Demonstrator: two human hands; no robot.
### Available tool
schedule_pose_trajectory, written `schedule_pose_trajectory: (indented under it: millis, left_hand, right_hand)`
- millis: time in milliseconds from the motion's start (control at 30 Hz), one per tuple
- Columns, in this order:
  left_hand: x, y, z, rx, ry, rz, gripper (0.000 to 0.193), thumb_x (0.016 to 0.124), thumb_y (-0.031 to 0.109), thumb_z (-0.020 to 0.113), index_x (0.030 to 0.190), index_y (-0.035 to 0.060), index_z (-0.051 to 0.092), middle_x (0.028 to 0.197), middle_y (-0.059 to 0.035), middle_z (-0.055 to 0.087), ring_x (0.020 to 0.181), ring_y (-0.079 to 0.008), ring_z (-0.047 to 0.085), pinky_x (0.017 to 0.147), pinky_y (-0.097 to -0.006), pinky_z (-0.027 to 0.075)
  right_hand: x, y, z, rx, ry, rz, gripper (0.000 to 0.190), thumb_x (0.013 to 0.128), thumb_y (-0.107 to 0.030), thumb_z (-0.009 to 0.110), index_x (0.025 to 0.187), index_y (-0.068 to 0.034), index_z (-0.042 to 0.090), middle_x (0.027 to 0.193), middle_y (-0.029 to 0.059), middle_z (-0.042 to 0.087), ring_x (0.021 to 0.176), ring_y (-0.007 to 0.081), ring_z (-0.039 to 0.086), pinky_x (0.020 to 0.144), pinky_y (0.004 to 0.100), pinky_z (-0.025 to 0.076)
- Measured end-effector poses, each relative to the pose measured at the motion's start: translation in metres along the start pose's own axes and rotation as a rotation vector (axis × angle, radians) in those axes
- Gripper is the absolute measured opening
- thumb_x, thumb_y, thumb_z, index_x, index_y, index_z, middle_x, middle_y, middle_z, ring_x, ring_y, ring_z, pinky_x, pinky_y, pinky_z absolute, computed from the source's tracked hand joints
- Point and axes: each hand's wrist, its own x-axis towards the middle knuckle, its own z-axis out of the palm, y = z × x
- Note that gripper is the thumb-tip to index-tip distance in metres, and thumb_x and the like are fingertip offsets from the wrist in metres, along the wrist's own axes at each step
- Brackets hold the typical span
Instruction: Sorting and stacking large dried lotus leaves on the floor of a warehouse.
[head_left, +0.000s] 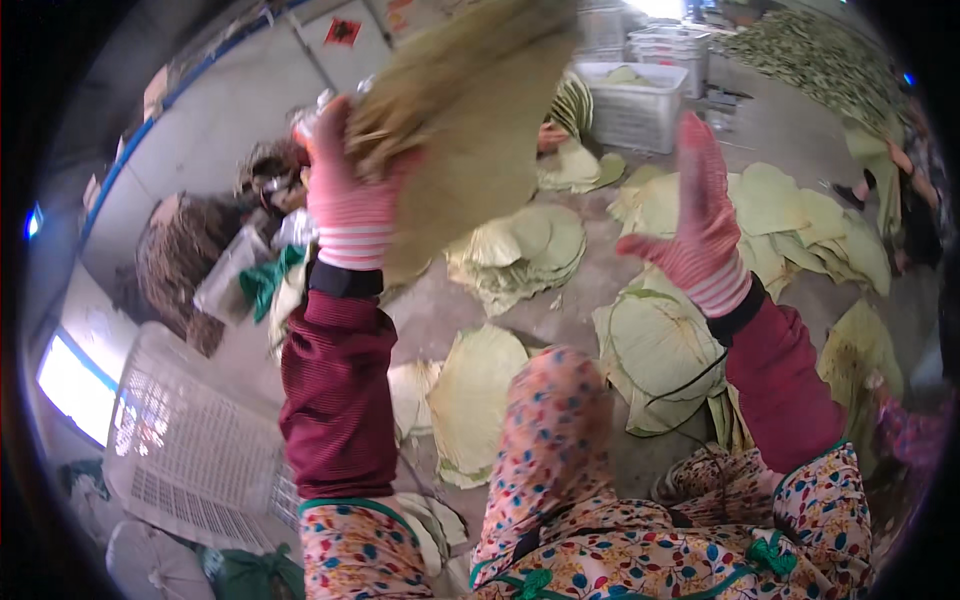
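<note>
My left hand (349, 191), in a pink glove with white stripes at the cuff, is raised and grips a large dried leaf (457, 165), which looks like lotus leaf. The leaf is blurred and reaches past the top of the picture, its crumpled edge by my fingers. My right hand (701, 232), gloved alike, is lifted with thumb and fingers apart and holds nothing. Below and between my hands, a pile of pale green leaves (525, 251) lies on the floor. A rounded leaf (480, 401) is beside my knee, and another leaf stack (660, 345) lies below my right hand.
White plastic crates (634, 105) stand at the back, near a large leaf heap (817, 64). Overlapping leaves (795, 217) cover floor at right, near another person (922, 180). A white slatted basket (195, 442) and a brown bundle (180, 255) are at left.
</note>
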Motion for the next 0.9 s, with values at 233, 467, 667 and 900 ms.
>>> schedule_pose_trajectory:
  millis: [233, 467, 667, 900]
  left_hand:
    - [-0.085, -0.012, 0.014, 0.25, -0.591, 0.25, 0.051, 0.059, 0.004, 0.059, 0.108, 0.0057, 0.046, 0.09, -0.0136, 0.057, 0.082, -0.0308, 0.055, 0.07, -0.0367, 0.045]
    - [-0.157, -0.049, 0.021, 0.222, -0.564, -0.011, 0.069, 0.057, 0.014, 0.063, 0.119, 0.0014, 0.035, 0.09, -0.0097, 0.052, 0.078, -0.0247, 0.053, 0.067, -0.0333, 0.043]
    - [-0.217, -0.053, -0.011, 0.475, -0.854, -0.285, 0.05, 0.06, 0.009, 0.062, 0.107, 0.0072, 0.046, 0.092, -0.0097, 0.055, 0.08, -0.0265, 0.054, 0.067, -0.0354, 0.045]
    - [-0.411, -0.024, 0.043, 0.738, -1.251, -0.36, 0.036, 0.074, 0.011, 0.047, 0.11, 0.013, 0.045, 0.087, -0.0042, 0.05, 0.066, -0.0195, 0.053, 0.047, -0.0318, 0.045]
  right_hand:
    - [0.012, -0.056, 0.103, -0.065, -0.41, -0.344, 0.081, 0.059, -0.033, 0.066, 0.125, -0.007, 0.027, 0.118, 0.0166, 0.042, 0.111, 0.0308, 0.039, 0.092, 0.0417, 0.03]
    - [-0.037, -0.023, 0.179, 0.114, -0.651, -0.297, 0.029, 0.056, -0.012, 0.061, 0.084, -0.008, 0.054, 0.077, 0.0082, 0.055, 0.07, 0.0271, 0.055, 0.059, 0.036, 0.045]
    - [-0.073, -0.016, 0.215, 0.285, -0.595, -0.497, 0.028, 0.062, -0.012, 0.055, 0.09, -0.012, 0.056, 0.08, 0.0049, 0.056, 0.074, 0.0237, 0.055, 0.067, 0.0353, 0.044]
    - [-0.168, 0.035, 0.198, 0.205, -1.005, -0.194, 0.052, 0.066, -0.032, 0.061, 0.112, -0.013, 0.046, 0.101, 0.0074, 0.051, 0.092, 0.0236, 0.049, 0.082, 0.0348, 0.037]
